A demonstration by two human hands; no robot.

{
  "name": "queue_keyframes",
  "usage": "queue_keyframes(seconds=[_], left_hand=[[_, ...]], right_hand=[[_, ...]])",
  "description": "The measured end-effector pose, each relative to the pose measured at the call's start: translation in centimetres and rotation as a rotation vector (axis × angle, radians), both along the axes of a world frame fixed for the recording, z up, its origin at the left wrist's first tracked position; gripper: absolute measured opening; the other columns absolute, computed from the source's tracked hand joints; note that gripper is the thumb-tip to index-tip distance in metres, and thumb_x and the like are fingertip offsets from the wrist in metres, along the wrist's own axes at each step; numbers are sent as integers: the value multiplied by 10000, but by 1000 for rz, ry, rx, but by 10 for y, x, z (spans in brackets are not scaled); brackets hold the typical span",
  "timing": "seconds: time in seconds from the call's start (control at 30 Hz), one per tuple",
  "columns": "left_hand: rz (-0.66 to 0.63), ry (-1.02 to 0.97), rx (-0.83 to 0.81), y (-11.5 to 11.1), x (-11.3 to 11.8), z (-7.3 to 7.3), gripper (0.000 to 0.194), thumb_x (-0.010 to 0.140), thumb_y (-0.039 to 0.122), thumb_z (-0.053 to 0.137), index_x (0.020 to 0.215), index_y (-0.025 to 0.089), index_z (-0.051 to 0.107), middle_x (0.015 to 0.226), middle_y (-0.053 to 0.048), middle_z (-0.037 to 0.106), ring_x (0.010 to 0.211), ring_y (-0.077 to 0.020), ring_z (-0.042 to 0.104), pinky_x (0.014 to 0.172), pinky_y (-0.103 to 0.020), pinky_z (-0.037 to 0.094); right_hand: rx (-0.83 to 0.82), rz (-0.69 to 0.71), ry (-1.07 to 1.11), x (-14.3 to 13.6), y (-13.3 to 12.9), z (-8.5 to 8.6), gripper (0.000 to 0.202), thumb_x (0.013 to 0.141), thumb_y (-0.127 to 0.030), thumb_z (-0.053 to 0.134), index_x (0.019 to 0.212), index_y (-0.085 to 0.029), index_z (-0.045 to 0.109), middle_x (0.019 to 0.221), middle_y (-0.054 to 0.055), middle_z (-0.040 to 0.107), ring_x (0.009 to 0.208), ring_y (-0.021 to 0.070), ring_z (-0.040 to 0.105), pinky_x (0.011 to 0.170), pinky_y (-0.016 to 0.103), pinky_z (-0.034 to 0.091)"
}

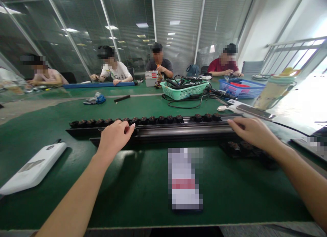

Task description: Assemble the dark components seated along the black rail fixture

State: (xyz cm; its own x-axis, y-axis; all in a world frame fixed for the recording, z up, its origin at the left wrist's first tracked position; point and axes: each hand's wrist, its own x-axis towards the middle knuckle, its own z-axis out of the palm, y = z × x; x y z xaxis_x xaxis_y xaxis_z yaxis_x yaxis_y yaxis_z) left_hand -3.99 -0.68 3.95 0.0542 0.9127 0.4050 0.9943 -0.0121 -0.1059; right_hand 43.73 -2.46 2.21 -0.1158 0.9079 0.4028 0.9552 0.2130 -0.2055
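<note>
A long black metal rail (184,131) lies across the green table, its length running left to right. My left hand (114,138) is closed on its left part, thumb and bent fingers at the upper edge. Toward the other end, my right hand (251,129) pinches the rail with thumb and fingers; the exact contact is partly hidden. Right behind it runs a second black rail (84,131) carrying a row of small black round parts (152,120), with a gap right of the middle. More black round parts (241,148) sit under my right hand and wrist.
Nearest me are a blurred-out phone-shaped item (184,182) and a white power bank (35,169). Farther back stand a green basket of cables (184,90), a blue basket (242,90), a tall cup (273,92) and a spoon (222,108). Several people sit across the table.
</note>
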Motion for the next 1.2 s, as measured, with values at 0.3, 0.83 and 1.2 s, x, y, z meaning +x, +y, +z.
queue_keyframes(seconds=[0.3, 0.83, 1.2], left_hand=[[-9, 23, -18, 1, 2, -1, 440, 1001, 480, 343, 843, 205, 648, 938, -97, 694, 869, -247, 668, 686, -318, 441], [-47, 26, -92, 4, 2, -2, 383, 1008, 401, 316, 907, 220, 637, 974, -92, 705, 935, -243, 673, 711, -300, 446], [-80, 28, -92, 5, 1, -3, 374, 1019, 388, 304, 864, 215, 597, 961, -87, 682, 895, -225, 653, 689, -293, 409]], right_hand=[[-19, -5, -14, -2, -1, 2, 469, 1010, -564, 360, 690, -248, 492, 608, 44, 562, 607, 228, 519, 645, 343, 288], [-15, 12, -4, -3, -2, 3, 462, 1009, -562, 362, 699, -249, 501, 608, 44, 559, 613, 237, 524, 648, 344, 286], [-29, 27, -9, -5, -3, 4, 459, 1015, -557, 358, 702, -247, 486, 619, 43, 553, 622, 231, 520, 660, 340, 294]])
